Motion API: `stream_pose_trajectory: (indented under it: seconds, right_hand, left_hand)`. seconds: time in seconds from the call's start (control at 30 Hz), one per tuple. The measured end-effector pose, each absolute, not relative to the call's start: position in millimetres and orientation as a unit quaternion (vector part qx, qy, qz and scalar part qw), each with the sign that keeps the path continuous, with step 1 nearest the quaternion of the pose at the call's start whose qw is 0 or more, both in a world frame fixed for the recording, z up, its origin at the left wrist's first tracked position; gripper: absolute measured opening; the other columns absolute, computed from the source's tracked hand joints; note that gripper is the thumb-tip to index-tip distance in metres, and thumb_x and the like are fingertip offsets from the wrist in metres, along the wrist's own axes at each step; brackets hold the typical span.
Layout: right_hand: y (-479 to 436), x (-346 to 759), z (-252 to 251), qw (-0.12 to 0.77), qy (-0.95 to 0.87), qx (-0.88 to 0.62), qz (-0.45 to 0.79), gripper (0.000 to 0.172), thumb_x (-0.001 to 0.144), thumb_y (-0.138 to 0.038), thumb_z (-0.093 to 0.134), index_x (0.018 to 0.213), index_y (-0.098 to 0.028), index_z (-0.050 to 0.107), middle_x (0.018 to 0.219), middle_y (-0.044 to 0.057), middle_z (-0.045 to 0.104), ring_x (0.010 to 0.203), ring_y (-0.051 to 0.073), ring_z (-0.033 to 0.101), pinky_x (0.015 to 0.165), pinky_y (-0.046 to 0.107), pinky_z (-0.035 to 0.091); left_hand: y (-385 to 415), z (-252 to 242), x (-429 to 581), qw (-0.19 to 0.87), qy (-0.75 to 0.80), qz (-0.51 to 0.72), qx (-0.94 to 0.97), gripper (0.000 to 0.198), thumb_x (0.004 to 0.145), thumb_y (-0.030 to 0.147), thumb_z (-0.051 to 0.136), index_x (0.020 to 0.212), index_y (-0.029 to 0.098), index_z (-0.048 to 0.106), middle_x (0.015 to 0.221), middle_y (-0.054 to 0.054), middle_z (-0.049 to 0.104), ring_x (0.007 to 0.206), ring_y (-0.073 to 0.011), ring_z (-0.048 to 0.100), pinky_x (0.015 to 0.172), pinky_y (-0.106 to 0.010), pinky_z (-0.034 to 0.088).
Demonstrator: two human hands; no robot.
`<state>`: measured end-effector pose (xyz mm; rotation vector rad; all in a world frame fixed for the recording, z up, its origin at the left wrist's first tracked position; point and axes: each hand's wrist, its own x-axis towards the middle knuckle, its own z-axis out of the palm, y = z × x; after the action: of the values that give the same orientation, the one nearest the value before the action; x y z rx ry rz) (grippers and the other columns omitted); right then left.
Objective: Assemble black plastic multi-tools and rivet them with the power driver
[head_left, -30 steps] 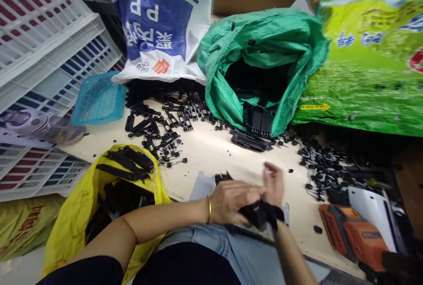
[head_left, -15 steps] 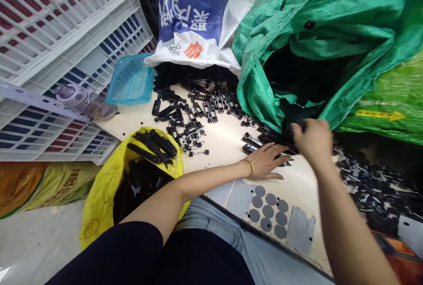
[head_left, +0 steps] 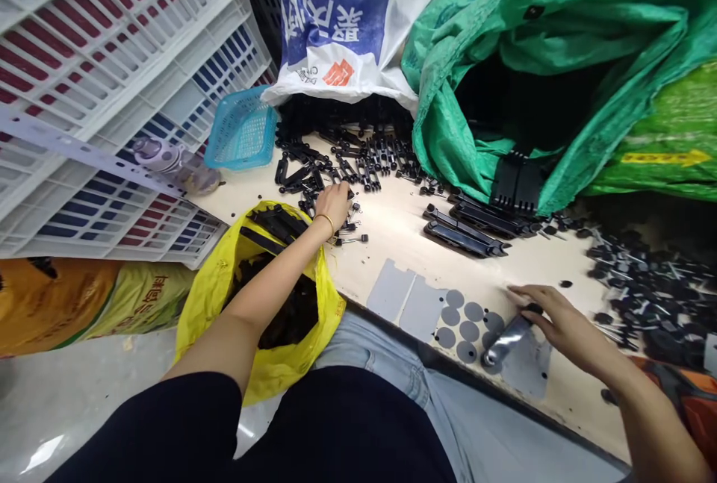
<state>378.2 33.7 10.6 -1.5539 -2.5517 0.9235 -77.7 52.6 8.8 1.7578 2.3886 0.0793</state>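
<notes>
My left hand (head_left: 333,204) reaches into a pile of small black plastic parts (head_left: 367,166), fingers curled down. What lies under its fingertips is hidden. Lower right, my right hand (head_left: 560,319) grips the end of a long black plastic part (head_left: 507,337), which is slightly blurred and tilted above the grey stickers. Several similar long black parts (head_left: 467,235) lie side by side on the table, between my hands. Two black toothed pieces (head_left: 514,181) rest at the mouth of the green sack (head_left: 431,125).
A yellow bag (head_left: 330,296) with black parts hangs under my left arm. Grey round stickers (head_left: 473,311) line the table's front edge. Black pins (head_left: 661,274) are heaped on the right. A blue basket (head_left: 242,128), bottle (head_left: 176,162) and white crates (head_left: 140,95) stand left.
My left hand has gone from the long parts to the small-part pile. My right hand has left the green sack and come down toward the front edge, now holding a long black part.
</notes>
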Motion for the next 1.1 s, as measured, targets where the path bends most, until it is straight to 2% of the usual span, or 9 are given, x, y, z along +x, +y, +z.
stream_pose_trajectory:
  seconds: [0.13, 0.2, 0.37, 0.5, 0.63, 0.77, 0.87, 0.93, 1.1]
  right_hand:
    - [3, 358, 15, 0.074, -0.786, -0.607, 0.093, 0.067, 0.084, -0.062, 0.029, 0.114, -0.010, 0.059, 0.097, 0.019, 0.059, 0.096, 0.034, 0.056, 0.087, 0.050, 0.045]
    - [-24, 351, 12, 0.086, -0.740, -0.665, 0.052, 0.072, 0.083, -0.065, 0.030, 0.114, -0.007, 0.058, 0.093, 0.020, 0.059, 0.090, 0.034, 0.055, 0.082, 0.050, 0.046]
    - [-67, 313, -13, 0.112, -0.701, -0.702, 0.055, 0.075, 0.084, -0.061, 0.036, 0.127, 0.000, 0.047, 0.099, 0.023, 0.055, 0.094, 0.036, 0.051, 0.082, 0.052, 0.043]
    - [-64, 285, -23, 0.142, -0.680, -0.716, 0.070, 0.069, 0.084, -0.049, 0.043, 0.133, 0.000, 0.040, 0.104, 0.023, 0.052, 0.100, 0.036, 0.048, 0.085, 0.053, 0.042]
    - [-57, 279, -24, 0.162, -0.669, -0.720, 0.080, 0.065, 0.084, -0.047, 0.046, 0.132, -0.004, 0.044, 0.105, 0.022, 0.049, 0.099, 0.036, 0.047, 0.084, 0.053, 0.042]
    - [-68, 288, -22, 0.227, -0.662, -0.686, 0.201, 0.052, 0.086, -0.041, 0.045, 0.130, -0.013, 0.047, 0.102, 0.015, 0.053, 0.096, 0.028, 0.051, 0.087, 0.046, 0.043]
    - [-81, 282, -22, 0.251, -0.654, -0.653, 0.288, 0.046, 0.086, -0.038, 0.046, 0.127, -0.017, 0.049, 0.103, 0.011, 0.056, 0.095, 0.024, 0.053, 0.087, 0.042, 0.045]
    - [-87, 271, -25, 0.271, -0.653, -0.652, 0.274, 0.039, 0.087, -0.033, 0.043, 0.121, -0.016, 0.053, 0.106, 0.012, 0.055, 0.100, 0.024, 0.051, 0.090, 0.042, 0.043]
    - [-84, 254, -30, 0.236, -0.663, -0.679, 0.209, 0.035, 0.088, -0.028, 0.038, 0.116, -0.016, 0.057, 0.105, 0.013, 0.052, 0.101, 0.027, 0.048, 0.087, 0.045, 0.042]
  left_hand:
    - [63, 4, -82, 0.103, 0.814, 0.053, 0.569, 0.033, 0.079, 0.010, 0.057, 0.111, 0.015, 0.052, 0.099, -0.011, 0.065, 0.098, -0.0250, 0.058, 0.083, -0.033, 0.043]
    - [63, 8, -82, 0.073, 0.813, 0.078, 0.572, 0.032, 0.078, 0.006, 0.053, 0.109, 0.015, 0.053, 0.097, -0.010, 0.065, 0.097, -0.0251, 0.057, 0.084, -0.034, 0.042]
    - [41, 22, -39, -0.035, 0.748, 0.183, 0.637, 0.028, 0.085, 0.007, 0.046, 0.110, 0.014, 0.054, 0.097, -0.011, 0.064, 0.094, -0.0253, 0.054, 0.085, -0.038, 0.040]
    - [-4, 6, 39, 0.073, 0.617, 0.140, 0.771, 0.025, 0.086, 0.005, 0.043, 0.103, 0.017, 0.057, 0.081, -0.005, 0.062, 0.077, -0.0202, 0.054, 0.071, -0.033, 0.043]
    - [-28, -18, 73, 0.186, 0.567, 0.130, 0.792, 0.021, 0.081, 0.015, 0.059, 0.102, 0.018, 0.056, 0.088, -0.005, 0.060, 0.086, -0.0205, 0.054, 0.078, -0.033, 0.046]
    - [-20, -25, 59, 0.263, 0.594, 0.187, 0.737, 0.027, 0.074, 0.025, 0.071, 0.097, 0.018, 0.059, 0.093, -0.004, 0.054, 0.088, -0.0186, 0.054, 0.078, -0.030, 0.047]
    - [-19, -30, 57, 0.265, 0.564, 0.184, 0.760, 0.022, 0.075, 0.028, 0.070, 0.090, 0.018, 0.058, 0.092, -0.004, 0.053, 0.088, -0.0190, 0.053, 0.078, -0.030, 0.045]
    - [-27, -34, 65, 0.238, 0.564, 0.189, 0.768, 0.018, 0.079, 0.030, 0.067, 0.089, 0.018, 0.057, 0.089, -0.004, 0.055, 0.088, -0.0198, 0.052, 0.079, -0.032, 0.044]
    - [-47, -39, 98, 0.215, 0.585, 0.211, 0.753, 0.030, 0.083, 0.028, 0.062, 0.111, 0.020, 0.055, 0.101, -0.006, 0.059, 0.095, -0.0223, 0.052, 0.081, -0.035, 0.041]
